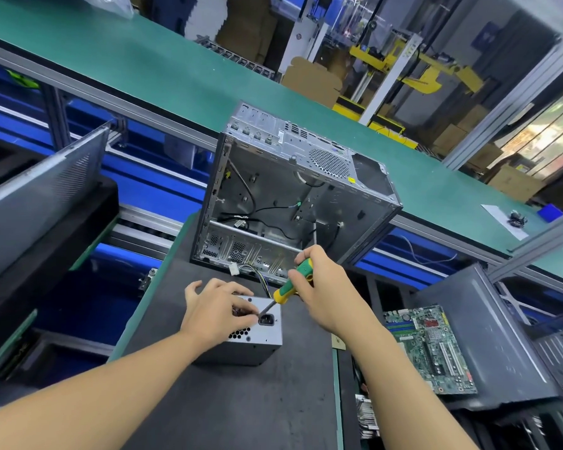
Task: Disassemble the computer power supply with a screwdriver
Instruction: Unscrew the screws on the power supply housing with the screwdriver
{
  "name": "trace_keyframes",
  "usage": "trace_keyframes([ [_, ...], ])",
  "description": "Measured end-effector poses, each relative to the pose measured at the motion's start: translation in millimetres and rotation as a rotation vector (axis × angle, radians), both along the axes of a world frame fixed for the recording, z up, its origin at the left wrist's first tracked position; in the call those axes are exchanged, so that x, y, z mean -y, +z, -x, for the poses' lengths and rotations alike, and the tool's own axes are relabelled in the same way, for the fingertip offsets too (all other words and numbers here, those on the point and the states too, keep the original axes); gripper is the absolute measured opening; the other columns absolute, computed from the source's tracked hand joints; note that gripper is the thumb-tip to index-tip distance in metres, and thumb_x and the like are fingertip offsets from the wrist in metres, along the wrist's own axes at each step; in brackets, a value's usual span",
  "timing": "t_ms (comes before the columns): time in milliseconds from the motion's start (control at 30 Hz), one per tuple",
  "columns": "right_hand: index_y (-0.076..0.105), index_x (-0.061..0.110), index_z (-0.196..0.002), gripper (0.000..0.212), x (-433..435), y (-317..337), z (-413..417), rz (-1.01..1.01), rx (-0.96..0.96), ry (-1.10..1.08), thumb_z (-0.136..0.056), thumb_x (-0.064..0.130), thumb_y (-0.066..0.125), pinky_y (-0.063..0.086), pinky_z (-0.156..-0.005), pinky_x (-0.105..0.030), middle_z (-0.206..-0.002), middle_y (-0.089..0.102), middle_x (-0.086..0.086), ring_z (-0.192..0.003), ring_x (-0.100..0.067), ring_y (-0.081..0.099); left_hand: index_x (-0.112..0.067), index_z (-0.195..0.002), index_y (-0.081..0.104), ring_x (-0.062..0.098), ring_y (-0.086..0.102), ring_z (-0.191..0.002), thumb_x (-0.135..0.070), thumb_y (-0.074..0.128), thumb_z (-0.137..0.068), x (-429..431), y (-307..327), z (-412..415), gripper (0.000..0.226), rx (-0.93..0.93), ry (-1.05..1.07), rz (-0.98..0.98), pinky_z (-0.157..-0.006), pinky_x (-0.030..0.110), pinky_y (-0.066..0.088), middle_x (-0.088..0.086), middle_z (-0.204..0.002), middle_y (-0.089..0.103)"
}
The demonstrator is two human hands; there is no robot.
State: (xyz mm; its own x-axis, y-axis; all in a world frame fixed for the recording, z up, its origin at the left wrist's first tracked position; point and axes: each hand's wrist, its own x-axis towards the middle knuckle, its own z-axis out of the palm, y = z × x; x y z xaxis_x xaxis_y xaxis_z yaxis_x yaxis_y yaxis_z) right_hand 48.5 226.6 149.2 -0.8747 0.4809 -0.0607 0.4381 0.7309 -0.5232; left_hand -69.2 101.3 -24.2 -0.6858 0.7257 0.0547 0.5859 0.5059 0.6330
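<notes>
A grey metal power supply [267, 334] sits on the dark work mat, its face with the black socket turned up. My left hand [216, 311] lies over its left part, and its fingertips touch the metal shaft near the socket. My right hand [325, 287] grips the green and yellow screwdriver [294, 279], which slants down to the left. The tip meets the power supply's top face beside the socket. Coloured wires [264, 280] run from the power supply toward the case behind it.
An open, emptied computer case [293, 196] stands just behind the power supply. A green motherboard [431, 349] lies on a grey panel to the right. A dark side panel [39, 203] leans at the left. A green conveyor belt [176, 69] crosses behind.
</notes>
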Motion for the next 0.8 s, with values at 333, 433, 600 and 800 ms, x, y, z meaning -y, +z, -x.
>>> trace_keyframes([
  [333,0.044,0.026,-0.104,0.012,4.3,2.3,1.1,-0.047,0.031,0.041,-0.099,0.033,0.053,0.029,-0.049,-0.020,-0.074,0.054,0.008,-0.051,-0.001,0.046,-0.063,-0.074,0.066,-0.008,0.032,-0.111,-0.066,0.064,-0.077,1.3,-1.5,0.8,0.005,0.003,-0.008,-0.014,-0.110,0.043,0.006,-0.044,-0.109,0.053],
  [433,0.044,0.026,-0.105,0.012,5.6,2.5,1.0,-0.037,0.029,0.036,-0.100,0.033,0.052,0.032,-0.050,-0.022,-0.075,0.055,0.008,-0.050,-0.004,0.044,-0.064,-0.070,0.063,-0.009,0.032,-0.111,-0.066,0.063,-0.078,0.9,-1.4,0.9,0.008,0.004,-0.003,-0.016,-0.110,0.042,0.006,-0.045,-0.108,0.053],
  [600,0.044,0.026,-0.105,0.012,5.8,2.6,-0.4,-0.040,0.044,0.042,-0.100,0.032,0.053,0.031,-0.049,-0.021,-0.074,0.054,0.008,-0.051,0.000,0.047,-0.065,-0.068,0.061,-0.010,0.031,-0.111,-0.066,0.065,-0.078,1.1,-1.7,1.1,0.011,0.019,-0.005,-0.012,-0.110,0.041,0.005,-0.045,-0.107,0.053],
  [800,0.040,0.023,-0.103,0.019,12.4,6.6,2.8,-0.093,0.109,0.078,-0.099,0.037,0.053,0.034,-0.053,-0.025,-0.080,0.053,0.008,-0.058,-0.008,0.045,-0.063,-0.075,0.065,-0.009,0.033,-0.113,-0.064,0.065,-0.079,1.6,-1.2,-0.4,0.004,0.027,-0.007,-0.028,-0.111,0.042,0.005,-0.042,-0.109,0.055],
])
